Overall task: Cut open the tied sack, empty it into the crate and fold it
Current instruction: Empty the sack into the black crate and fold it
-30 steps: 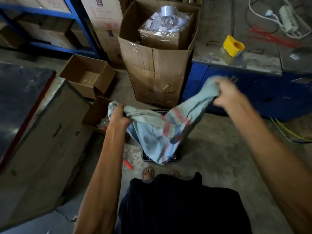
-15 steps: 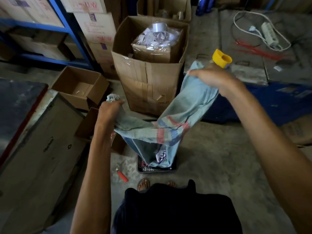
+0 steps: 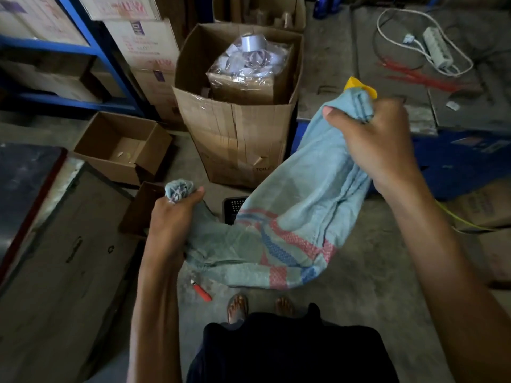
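A light-blue woven sack [image 3: 293, 222] with red and blue stripes hangs limp between both hands over the floor. My left hand [image 3: 174, 217] grips one bunched corner at lower left. My right hand [image 3: 378, 142] holds the other gathered end higher, at the right. Beneath the sack only a dark corner of the black plastic crate [image 3: 233, 207] shows; its inside is hidden. A red-handled cutter [image 3: 201, 291] lies on the concrete by my feet.
A tall open carton [image 3: 235, 139] with wrapped rolls stands just behind the crate. A small open box [image 3: 121, 146] and flat cardboard [image 3: 63, 258] lie left. A blue workbench [image 3: 470, 158] with a power strip [image 3: 439, 51] and a yellow tape dispenser [image 3: 356, 85] is at the right.
The sack has been lifted and now hangs higher; my right hand has bunched more fabric and my left has risen. The sack now hides most of the crate.
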Available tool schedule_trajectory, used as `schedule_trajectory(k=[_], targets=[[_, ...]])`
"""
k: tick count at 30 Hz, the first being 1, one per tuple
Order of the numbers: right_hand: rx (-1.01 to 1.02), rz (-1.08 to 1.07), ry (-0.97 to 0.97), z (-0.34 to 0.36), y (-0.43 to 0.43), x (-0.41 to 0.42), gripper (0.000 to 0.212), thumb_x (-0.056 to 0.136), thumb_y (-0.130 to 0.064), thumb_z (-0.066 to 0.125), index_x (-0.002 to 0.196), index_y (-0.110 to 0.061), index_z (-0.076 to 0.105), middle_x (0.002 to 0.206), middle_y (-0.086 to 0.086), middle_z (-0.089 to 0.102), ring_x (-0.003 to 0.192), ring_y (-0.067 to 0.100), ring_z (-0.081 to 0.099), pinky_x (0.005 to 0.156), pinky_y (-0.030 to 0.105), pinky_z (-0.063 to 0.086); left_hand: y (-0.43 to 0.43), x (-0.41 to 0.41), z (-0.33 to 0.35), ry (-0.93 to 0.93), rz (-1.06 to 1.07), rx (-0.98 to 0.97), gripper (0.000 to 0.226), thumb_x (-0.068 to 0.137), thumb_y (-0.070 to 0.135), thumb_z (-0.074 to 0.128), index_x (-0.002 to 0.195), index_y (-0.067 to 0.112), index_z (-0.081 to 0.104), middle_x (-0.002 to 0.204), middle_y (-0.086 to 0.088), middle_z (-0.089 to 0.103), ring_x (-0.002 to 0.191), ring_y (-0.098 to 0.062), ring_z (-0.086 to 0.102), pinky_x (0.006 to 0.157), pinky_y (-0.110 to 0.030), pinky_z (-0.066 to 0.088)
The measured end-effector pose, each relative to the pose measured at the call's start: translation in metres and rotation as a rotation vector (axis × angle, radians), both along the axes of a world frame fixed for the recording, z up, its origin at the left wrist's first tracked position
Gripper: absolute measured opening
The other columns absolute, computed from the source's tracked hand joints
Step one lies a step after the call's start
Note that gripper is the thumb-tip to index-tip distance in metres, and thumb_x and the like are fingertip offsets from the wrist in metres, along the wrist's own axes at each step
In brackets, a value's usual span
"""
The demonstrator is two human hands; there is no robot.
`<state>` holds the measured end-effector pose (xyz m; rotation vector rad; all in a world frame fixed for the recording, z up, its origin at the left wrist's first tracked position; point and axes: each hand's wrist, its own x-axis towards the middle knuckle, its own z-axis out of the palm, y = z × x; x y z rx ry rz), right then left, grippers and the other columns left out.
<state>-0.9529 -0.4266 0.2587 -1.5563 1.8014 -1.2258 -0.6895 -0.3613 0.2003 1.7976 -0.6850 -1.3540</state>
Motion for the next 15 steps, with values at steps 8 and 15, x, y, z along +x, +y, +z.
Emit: schedule_trajectory(k=[8,15], targets=[[-0.197,-0.061,-0.061,-0.004,0.006,-0.007,0.038,0.087,-0.033,0.068,0.083,0.005,0.067,0.078,0.008,0.067,0.073,0.011,0.064,0.065,0.024,0.048,-0.011,-0.005,0.025,0.047,0.074,-0.042,0.006,0.096,0.023,0.064,0.091,0.022,0.066,0.115,-0.02,0.071,0.109,-0.035,0.069,0.101,-0.051,0.054],[0.046,-0.053,0.229,0.002,-0.009,-0.019,0.037,0.087,-0.037,0.067,0.092,-0.001,0.068,0.092,0.017,0.071,0.089,0.032,0.067,0.065,0.033,0.046,-0.056,-0.025,0.041,-0.113,-0.07,-0.157,0.011,0.096,0.026,0.065,0.096,0.016,0.062,0.102,-0.009,0.066,0.094,-0.021,0.066,0.078,-0.032,0.054]])
